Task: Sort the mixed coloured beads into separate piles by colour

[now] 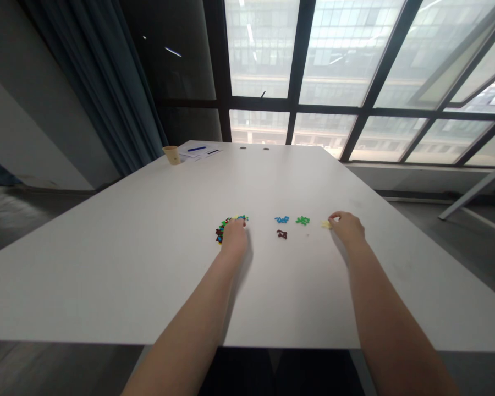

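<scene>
A mixed heap of small coloured pieces lies on the white table. My left hand rests on the heap's right side with its fingers curled down into it. To the right lie three small sorted groups: blue pieces, green pieces and dark red pieces. Further right, my right hand pinches at a small group of pale yellow pieces. What either hand holds is too small to see.
At the table's far left corner stand a tan paper cup and papers with a blue pen. Large windows and a dark curtain lie behind the table. The table's near edge runs just below my forearms.
</scene>
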Demonstrator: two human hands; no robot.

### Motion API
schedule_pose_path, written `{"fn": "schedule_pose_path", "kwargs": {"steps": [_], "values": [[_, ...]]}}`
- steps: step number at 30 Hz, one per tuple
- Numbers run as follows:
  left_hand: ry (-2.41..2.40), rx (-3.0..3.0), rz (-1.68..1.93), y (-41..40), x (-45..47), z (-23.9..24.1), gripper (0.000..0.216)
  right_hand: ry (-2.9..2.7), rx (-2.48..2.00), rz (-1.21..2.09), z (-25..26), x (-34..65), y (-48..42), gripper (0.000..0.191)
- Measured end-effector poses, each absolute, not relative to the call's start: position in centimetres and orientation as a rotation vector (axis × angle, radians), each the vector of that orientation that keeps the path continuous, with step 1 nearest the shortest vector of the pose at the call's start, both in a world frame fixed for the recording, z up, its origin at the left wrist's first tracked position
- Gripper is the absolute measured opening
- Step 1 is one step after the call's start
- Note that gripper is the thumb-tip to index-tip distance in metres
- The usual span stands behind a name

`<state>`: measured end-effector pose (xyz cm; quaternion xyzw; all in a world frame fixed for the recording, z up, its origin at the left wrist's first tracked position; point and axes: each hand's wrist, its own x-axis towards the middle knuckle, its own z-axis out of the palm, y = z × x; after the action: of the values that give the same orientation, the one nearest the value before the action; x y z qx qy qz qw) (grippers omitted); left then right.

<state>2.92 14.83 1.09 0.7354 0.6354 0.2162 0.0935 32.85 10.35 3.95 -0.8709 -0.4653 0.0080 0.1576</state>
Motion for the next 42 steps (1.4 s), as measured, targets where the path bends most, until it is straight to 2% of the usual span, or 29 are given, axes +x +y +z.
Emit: {"fn": "schedule_pose_path", "kwargs": {"steps": [3,8,13,18,27,32,37,42], "values": [[1.755,2.057,0.867,15.0,3.1,1.4,0.026,-1.378,-2.390,-0.016,4.2,32.1,10.3,0.025],[1.424,1.692,0.995,15.5,3.7,1.2,0.019,-1.491,-2.219,-0.024,4.4,31.0,10.5,0.025],[1.590,1.838,1.063,15.6,3.3,0.9,0.023,-1.525,-2.165,-0.047,4.3,30.6,10.6,0.025],[1.685,1.982,1.041,15.7,3.0,0.6,0.028,-1.521,-2.145,-0.044,4.0,30.6,10.7,0.024],[1.761,2.025,0.903,15.8,3.0,0.2,0.021,-1.603,-2.079,-0.019,3.7,30.2,10.8,0.025],[1.798,2.094,0.780,15.8,2.8,-0.1,0.026,-1.630,-2.054,-0.020,3.2,29.4,11.0,0.024],[1.843,2.071,0.671,15.6,2.8,0.2,0.031,-1.894,-1.930,0.034,2.9,25.8,12.4,0.022],[1.897,2.014,0.638,15.1,3.0,1.4,0.020,-2.182,-1.961,0.022,3.5,22.5,15.3,0.021]]}}
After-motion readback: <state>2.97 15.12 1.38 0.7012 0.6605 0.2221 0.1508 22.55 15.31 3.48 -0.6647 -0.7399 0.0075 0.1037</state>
